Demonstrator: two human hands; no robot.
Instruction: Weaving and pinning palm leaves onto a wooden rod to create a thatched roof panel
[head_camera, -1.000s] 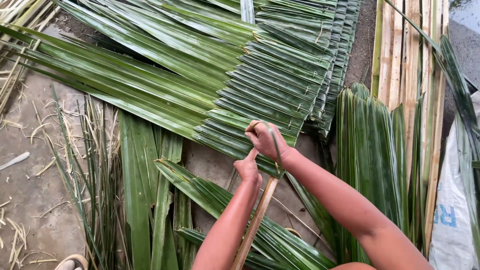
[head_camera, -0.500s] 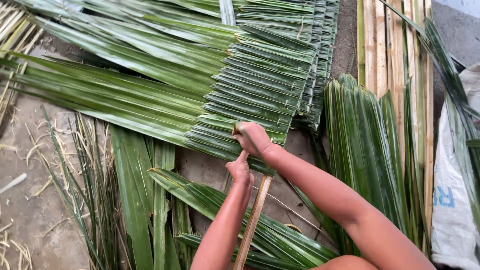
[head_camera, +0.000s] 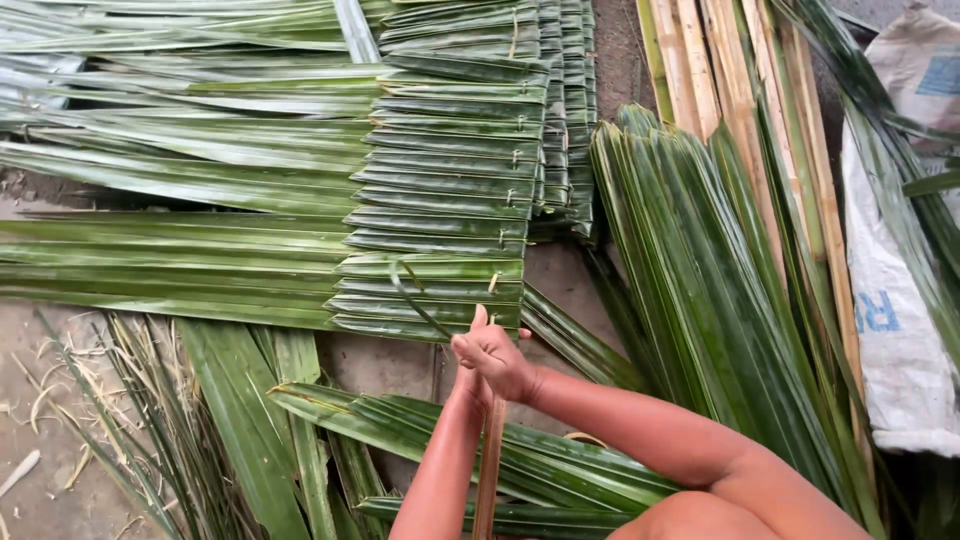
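Green palm leaf everywhere, and the fingers sit right at its edge: right hand (head_camera: 497, 358) is curled into a loose fist, thumb tip up, closed on the top of a thin tan stick (head_camera: 489, 470) that runs straight down betw. the forearms. Left hand (head_camera: 468, 385) is tucked under and behind the right one, so whether its fingers are open or closed I can't tell; only the wrist and forearm show. A thin leaf strip (head_camera: 412, 295) curls up off the panel just beside the right hand; can't tell if any finger pinches it. Both hands meet at the near edge of the folded leaf panel (head_camera: 440, 200), where leaflets are doubled over in neat overlapping rows w/ small pale pins along the fold, prob. so each fold stays locked to the next. The stick seems held upright at that edge as the spine the folds wrap around, though the join itself is hidden by the fist. Loose leaves (head_camera: 450, 440) lie under the arms, within reach. A thick leaf bundle (head_camera: 700, 270) lies to the right, pale split slats (head_camera: 720, 90) beyond it, a white sack (head_camera: 890, 300) at the far right, cut off by the frame. Dry scraps (head_camera: 60, 400) litter the bare ground at left. Stick's lower end runs out of view.
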